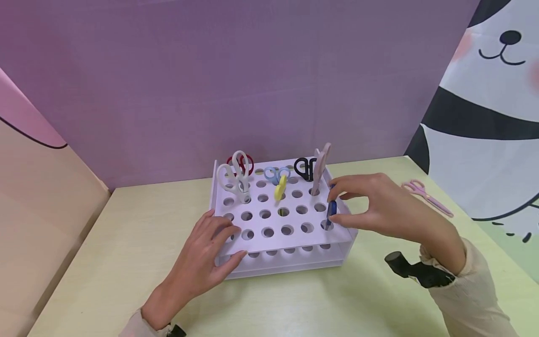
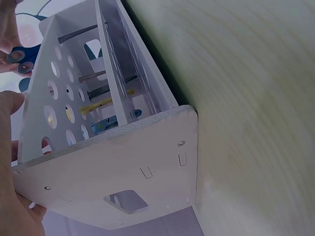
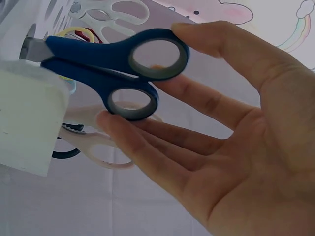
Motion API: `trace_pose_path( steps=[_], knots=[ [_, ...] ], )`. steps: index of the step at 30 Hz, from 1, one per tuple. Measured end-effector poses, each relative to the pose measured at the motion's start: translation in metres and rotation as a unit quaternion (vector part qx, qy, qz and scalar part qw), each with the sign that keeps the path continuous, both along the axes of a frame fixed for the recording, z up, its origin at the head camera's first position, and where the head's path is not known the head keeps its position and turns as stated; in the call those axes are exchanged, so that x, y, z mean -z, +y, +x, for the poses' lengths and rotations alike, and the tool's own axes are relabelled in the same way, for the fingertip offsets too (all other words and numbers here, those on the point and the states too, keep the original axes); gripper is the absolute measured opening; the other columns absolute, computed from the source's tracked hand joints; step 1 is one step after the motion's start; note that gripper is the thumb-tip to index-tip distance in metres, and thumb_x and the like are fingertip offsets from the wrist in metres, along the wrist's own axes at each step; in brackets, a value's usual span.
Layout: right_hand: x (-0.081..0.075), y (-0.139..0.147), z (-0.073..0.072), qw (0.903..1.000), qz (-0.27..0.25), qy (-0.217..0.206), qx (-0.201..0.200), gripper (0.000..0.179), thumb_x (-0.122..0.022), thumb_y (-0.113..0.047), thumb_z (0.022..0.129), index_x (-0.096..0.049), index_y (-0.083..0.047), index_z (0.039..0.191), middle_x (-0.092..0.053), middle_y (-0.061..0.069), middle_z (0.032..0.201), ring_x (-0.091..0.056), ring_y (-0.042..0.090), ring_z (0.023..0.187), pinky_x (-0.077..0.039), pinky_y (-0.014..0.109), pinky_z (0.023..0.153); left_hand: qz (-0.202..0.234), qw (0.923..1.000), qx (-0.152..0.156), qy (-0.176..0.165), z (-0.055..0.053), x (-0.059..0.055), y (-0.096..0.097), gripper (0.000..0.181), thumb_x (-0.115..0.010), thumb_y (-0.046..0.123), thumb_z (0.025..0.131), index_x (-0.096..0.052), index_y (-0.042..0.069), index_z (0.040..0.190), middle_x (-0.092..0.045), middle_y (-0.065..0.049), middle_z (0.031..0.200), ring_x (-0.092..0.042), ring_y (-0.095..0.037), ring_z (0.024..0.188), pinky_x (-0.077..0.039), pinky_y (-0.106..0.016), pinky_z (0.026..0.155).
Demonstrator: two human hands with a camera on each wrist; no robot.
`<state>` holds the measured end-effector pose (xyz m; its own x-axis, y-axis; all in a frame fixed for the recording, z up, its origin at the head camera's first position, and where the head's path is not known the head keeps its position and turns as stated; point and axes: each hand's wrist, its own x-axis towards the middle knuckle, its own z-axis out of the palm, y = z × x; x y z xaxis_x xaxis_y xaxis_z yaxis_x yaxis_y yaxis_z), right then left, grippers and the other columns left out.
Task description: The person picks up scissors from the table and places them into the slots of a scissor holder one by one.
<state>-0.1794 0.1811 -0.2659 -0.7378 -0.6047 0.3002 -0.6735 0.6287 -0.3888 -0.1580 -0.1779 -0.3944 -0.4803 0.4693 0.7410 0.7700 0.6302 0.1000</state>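
Blue-handled scissors (image 1: 331,210) stand with their blades in the front right hole of a white rack (image 1: 296,239). My right hand (image 1: 379,206) holds them by the handle loops, thumb on one loop and fingertips on the other; in the right wrist view a short stretch of blade (image 3: 37,50) shows at the hole. Resting on the rack's front left corner is my left hand (image 1: 206,250), its fingers over the top board and its thumb at the front edge.
Other scissors stand in the rack: white (image 1: 244,185), red (image 1: 251,164), light blue (image 1: 275,179), yellow (image 1: 280,188), black (image 1: 309,174) and pale pink (image 1: 321,166). Pink scissors (image 1: 438,205) lie on the table (image 1: 126,243) at the right. A purple backdrop (image 1: 269,84) rises behind.
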Motion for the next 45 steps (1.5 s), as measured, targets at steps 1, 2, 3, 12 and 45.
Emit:
trace_pose_path(
  steps=[1, 2, 3, 12, 45],
  knots=[
    [0.001, -0.001, -0.001, 1.0000, 0.004, -0.005, -0.002, 0.024, -0.083, -0.019, 0.081, -0.070, -0.023, 0.100, -0.068, -0.005, 0.116, -0.070, 0.013, 0.097, -0.058, 0.039, 0.088, 0.000, 1.0000, 0.000, 0.000, 0.000, 0.000, 0.000, 0.039, -0.061, 0.040, 0.095, -0.069, 0.003, 0.104, -0.061, -0.007, 0.109, -0.056, -0.024, 0.106, -0.030, -0.049, 0.116],
    [0.001, -0.001, -0.001, 0.9999, 0.006, -0.010, -0.006, 0.023, -0.083, -0.020, 0.081, -0.070, -0.022, 0.100, -0.068, -0.005, 0.116, -0.070, 0.014, 0.097, -0.058, 0.039, 0.088, 0.001, 1.0000, 0.001, 0.001, 0.000, 0.000, 0.000, 0.039, -0.061, 0.040, 0.095, -0.069, 0.003, 0.104, -0.061, -0.007, 0.109, -0.056, -0.024, 0.106, -0.031, -0.049, 0.116],
    [0.002, -0.002, -0.001, 0.9998, 0.008, -0.016, -0.009, 0.022, -0.082, -0.021, 0.081, -0.070, -0.022, 0.100, -0.068, -0.005, 0.115, -0.070, 0.014, 0.097, -0.058, 0.039, 0.088, 0.001, 1.0000, 0.002, 0.002, 0.000, 0.000, 0.000, 0.039, -0.061, 0.040, 0.095, -0.069, 0.003, 0.104, -0.061, -0.007, 0.109, -0.056, -0.024, 0.106, -0.031, -0.049, 0.116],
    [0.007, -0.005, -0.006, 0.9989, 0.015, -0.032, -0.032, 0.020, -0.081, -0.020, 0.083, -0.071, -0.021, 0.100, -0.067, -0.005, 0.114, -0.069, 0.014, 0.098, -0.058, 0.034, 0.088, 0.004, 1.0000, 0.003, 0.001, 0.000, 0.000, 0.000, 0.037, -0.063, 0.039, 0.094, -0.069, 0.003, 0.104, -0.061, -0.007, 0.110, -0.055, -0.024, 0.106, -0.031, -0.049, 0.116],
    [0.010, 0.074, -0.058, 0.9863, -0.061, 0.031, 0.150, 0.015, -0.068, -0.020, 0.095, -0.072, -0.012, 0.108, -0.071, 0.004, 0.105, -0.056, -0.013, 0.090, -0.043, -0.001, 0.077, 0.005, 0.9999, 0.008, 0.009, -0.002, 0.001, 0.001, 0.038, -0.061, 0.039, 0.095, -0.069, 0.002, 0.104, -0.062, -0.008, 0.109, -0.056, -0.025, 0.106, -0.032, -0.049, 0.115]
  ],
)
